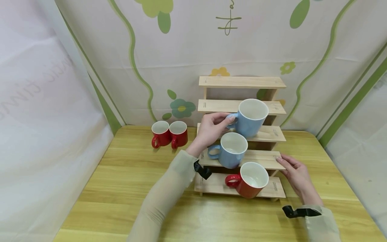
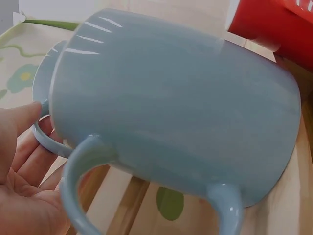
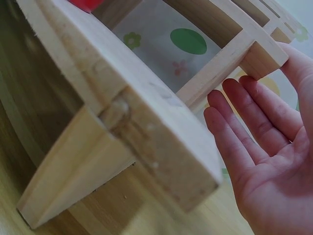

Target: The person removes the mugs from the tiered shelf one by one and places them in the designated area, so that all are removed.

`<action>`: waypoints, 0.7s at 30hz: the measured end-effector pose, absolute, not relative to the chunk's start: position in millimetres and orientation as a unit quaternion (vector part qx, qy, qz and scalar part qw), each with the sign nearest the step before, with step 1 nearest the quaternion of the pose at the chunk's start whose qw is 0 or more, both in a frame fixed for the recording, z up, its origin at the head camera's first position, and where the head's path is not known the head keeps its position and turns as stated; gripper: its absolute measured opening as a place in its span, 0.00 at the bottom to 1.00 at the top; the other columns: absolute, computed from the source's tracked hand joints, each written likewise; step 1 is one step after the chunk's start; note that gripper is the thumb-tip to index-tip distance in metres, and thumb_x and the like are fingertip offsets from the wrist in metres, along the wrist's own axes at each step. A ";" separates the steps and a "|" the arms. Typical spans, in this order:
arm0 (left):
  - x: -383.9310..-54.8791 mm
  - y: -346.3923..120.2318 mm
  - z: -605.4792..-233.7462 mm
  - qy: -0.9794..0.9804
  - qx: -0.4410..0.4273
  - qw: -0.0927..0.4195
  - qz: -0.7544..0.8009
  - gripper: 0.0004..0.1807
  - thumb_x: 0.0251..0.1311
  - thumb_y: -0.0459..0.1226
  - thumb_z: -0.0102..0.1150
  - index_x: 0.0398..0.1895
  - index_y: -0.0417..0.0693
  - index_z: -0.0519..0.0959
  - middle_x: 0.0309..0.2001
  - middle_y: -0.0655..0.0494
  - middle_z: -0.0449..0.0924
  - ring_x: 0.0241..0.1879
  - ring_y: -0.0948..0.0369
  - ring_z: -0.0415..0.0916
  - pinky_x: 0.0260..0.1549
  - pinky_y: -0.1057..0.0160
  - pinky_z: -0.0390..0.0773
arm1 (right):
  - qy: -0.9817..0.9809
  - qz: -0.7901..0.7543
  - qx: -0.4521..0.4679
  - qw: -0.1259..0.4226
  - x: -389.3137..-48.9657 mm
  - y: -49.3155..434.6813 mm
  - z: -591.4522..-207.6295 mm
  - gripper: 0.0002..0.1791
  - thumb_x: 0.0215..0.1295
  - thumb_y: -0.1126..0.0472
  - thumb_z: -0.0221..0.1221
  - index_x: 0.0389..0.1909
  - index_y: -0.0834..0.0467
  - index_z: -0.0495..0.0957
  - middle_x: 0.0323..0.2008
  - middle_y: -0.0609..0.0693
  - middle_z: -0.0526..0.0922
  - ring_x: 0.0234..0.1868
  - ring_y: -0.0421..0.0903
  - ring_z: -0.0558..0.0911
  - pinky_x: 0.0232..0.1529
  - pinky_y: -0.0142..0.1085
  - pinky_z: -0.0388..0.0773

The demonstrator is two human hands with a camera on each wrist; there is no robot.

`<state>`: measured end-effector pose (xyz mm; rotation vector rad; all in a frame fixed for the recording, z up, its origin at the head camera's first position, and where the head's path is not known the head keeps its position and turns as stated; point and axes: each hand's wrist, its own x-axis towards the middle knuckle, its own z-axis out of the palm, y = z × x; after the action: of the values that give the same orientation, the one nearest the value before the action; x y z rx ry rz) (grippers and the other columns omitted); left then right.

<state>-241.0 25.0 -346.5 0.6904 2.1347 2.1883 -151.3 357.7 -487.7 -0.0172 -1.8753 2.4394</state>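
Note:
My left hand (image 1: pixel 212 128) pinches the handle of a light blue mug (image 1: pixel 250 122), whose base overlaps the middle board in the head view. In the left wrist view most of this mug is hidden behind a second blue mug (image 2: pixel 171 103), which stands upright one step lower. A red mug (image 1: pixel 248 181) stands on the lowest board, handle to the left. At the right end of the stepped wooden rack (image 1: pixel 260 158), my right hand (image 1: pixel 297 174) holds the second board from the bottom, thumb on top. Its fingers (image 3: pixel 254 115) extend below that board end.
Two red mugs (image 1: pixel 178 133) stand side by side on the wooden table (image 1: pixel 127 188), left of the rack. The two upper boards (image 1: pixel 242 82) bear no mugs. A printed cloth (image 1: pixel 181 50) hangs close behind the rack, with more cloth at both sides.

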 end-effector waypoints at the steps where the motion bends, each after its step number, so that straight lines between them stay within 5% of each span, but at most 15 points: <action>1: -240.5 23.7 -345.6 0.681 0.223 0.000 0.698 0.15 0.67 0.41 0.68 0.52 0.43 0.86 0.44 0.54 0.88 0.46 0.57 0.86 0.41 0.59 0.86 | -0.608 0.793 -0.007 0.032 -151.3 357.7 -487.6 0.12 0.73 0.69 0.59 0.50 0.56 0.87 0.50 0.43 0.82 0.49 0.36 0.83 0.49 0.29 0.81; 21: -232.0 -16.2 -333.9 0.646 0.217 -0.072 0.728 0.13 0.68 0.35 0.66 0.52 0.37 0.84 0.48 0.46 0.86 0.47 0.52 0.85 0.45 0.57 0.86 | -0.611 0.791 -0.014 0.031 -150.5 356.7 -486.1 0.12 0.73 0.68 0.60 0.50 0.55 0.87 0.51 0.42 0.80 0.49 0.35 0.83 0.49 0.28 0.81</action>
<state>-232.0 -16.2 -333.9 0.7141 2.1289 2.3980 -150.5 356.7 -486.1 -0.0439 -1.8813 2.4382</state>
